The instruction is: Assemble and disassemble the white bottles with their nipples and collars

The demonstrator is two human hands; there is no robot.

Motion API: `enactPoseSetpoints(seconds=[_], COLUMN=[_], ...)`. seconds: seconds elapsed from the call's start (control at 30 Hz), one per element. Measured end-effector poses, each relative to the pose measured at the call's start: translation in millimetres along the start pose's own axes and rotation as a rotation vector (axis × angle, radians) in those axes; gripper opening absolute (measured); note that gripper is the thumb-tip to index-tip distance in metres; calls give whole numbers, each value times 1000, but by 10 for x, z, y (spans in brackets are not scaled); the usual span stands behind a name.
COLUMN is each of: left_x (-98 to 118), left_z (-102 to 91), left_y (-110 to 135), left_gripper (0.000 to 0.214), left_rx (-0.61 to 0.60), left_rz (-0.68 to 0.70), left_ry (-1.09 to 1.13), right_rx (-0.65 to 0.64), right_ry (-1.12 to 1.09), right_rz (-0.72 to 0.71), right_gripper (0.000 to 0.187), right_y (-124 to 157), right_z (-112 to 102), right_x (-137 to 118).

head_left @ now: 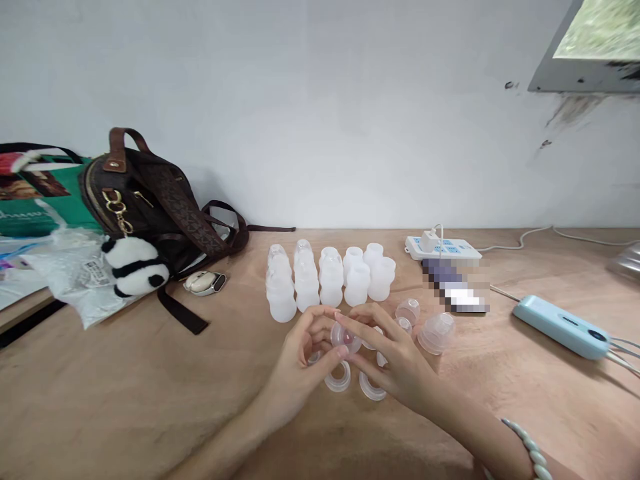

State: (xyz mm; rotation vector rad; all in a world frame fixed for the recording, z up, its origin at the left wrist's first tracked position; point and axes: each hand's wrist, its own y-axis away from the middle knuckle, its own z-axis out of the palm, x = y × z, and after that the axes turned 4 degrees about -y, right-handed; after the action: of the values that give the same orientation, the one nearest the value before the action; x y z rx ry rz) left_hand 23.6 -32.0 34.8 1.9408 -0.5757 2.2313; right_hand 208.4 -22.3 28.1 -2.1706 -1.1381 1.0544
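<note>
A small translucent bottle collar (354, 345) is gripped by the fingertips of both hands, low in front of the bottles. My left hand (307, 353) closes on its left side with thumb and fingers. From the other side my right hand (395, 353) pinches it, fingers reaching over the top. Just below lie two clear plastic rings, a left ring (338, 381) and a right ring (373, 389), the latter partly covered by my right hand. Behind stand several small white bottles (281, 297); some have clear domed tops, others open mouths. Clear domed caps (437, 333) sit to the right.
At left are a brown backpack (150, 200) with a panda charm (135, 267), a plastic bag (75, 273) and a mouse-like white object (200, 283). On the right are a power strip (455, 249), a pixelated phone (455, 287) and a light-blue device (560, 327) with cables.
</note>
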Motion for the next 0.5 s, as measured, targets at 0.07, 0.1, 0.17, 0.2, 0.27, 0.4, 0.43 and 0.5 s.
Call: enactPoseSetpoints(seconds=[0.07,0.1,0.17,0.2,0.27,0.4,0.43,0.5], left_x=[2,7,18,22,22,6,5,9], left_z=[9,13,17,17,15,4,1,-4], left_y=[9,13,24,34,60,106,111,109], left_gripper=[31,30,28,28,28,26,27,32], left_rx=[35,57,95,106,112,91,77,57], left_rz=[14,24,47,60,83,162,182,229], left_ry=[-72,-110,-186,-228,-326,-507,-535,-577], right_rx=[-20,-20,13,31,30,-67,-75,-93], right_ry=[-3,-2,23,48,114,165,141,40], right_rz=[20,48,135,176,208,115,111,169], right_gripper=[47,46,38,31,20,29,32,34], right_y=[8,13,22,25,25,6,0,-11], right_z=[-21,-40,-85,-105,-128,-101,-89,-75], right_x=[-10,-14,-18,-17,-15,-27,-38,-70])
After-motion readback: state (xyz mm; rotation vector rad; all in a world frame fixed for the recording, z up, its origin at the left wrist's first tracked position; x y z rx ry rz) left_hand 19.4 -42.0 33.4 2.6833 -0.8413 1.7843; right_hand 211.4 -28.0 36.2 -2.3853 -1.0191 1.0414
